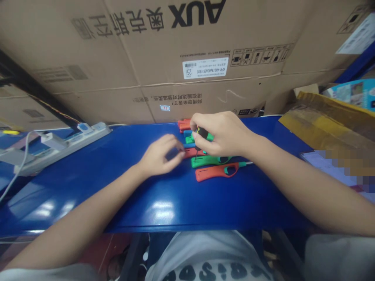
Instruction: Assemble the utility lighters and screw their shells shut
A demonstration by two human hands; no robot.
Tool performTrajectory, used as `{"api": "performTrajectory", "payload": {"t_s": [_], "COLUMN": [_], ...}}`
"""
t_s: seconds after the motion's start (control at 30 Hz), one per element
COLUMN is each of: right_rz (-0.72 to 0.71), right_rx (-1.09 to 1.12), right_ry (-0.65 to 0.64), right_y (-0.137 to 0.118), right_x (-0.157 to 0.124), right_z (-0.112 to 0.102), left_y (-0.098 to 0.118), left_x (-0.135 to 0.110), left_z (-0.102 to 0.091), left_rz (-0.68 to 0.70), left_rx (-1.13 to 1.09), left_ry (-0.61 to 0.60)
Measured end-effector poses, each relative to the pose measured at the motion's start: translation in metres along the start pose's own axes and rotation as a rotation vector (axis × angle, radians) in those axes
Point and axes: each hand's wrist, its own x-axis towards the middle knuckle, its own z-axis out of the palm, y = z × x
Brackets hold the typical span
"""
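Observation:
My right hand (224,132) grips a small screwdriver (202,133) with a black and yellow handle. Its thin shaft points down, with the tip at the left end of a green gas lighter (208,161). My left hand (162,154) has thumb and fingertips brought together at the end of a red gas lighter (191,152), just behind the green one. Nearest to me lies another long-nosed lighter, orange-red with a green trigger (215,171). Farther back, more red, blue and green lighters (185,125) lie in the row, partly hidden by my right hand.
A large cardboard box (164,78) stands along the back of the blue table (131,210). On the left are a white power strip (67,146) with plugs and a cable. A yellow-taped carton (331,121) and papers (328,166) lie at the right.

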Motion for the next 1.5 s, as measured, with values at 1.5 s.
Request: {"api": "performTrajectory", "payload": {"t_s": [1.5], "right_rz": [-0.046], "right_rx": [-0.023], "right_ry": [-0.333], "right_y": [-0.03], "right_x": [0.023], "right_z": [-0.009], "left_y": [0.056], "left_x": [-0.008], "left_z": [0.044], "left_rz": [-0.194], "left_rx": [-0.547], "left_ry": [-0.098]}}
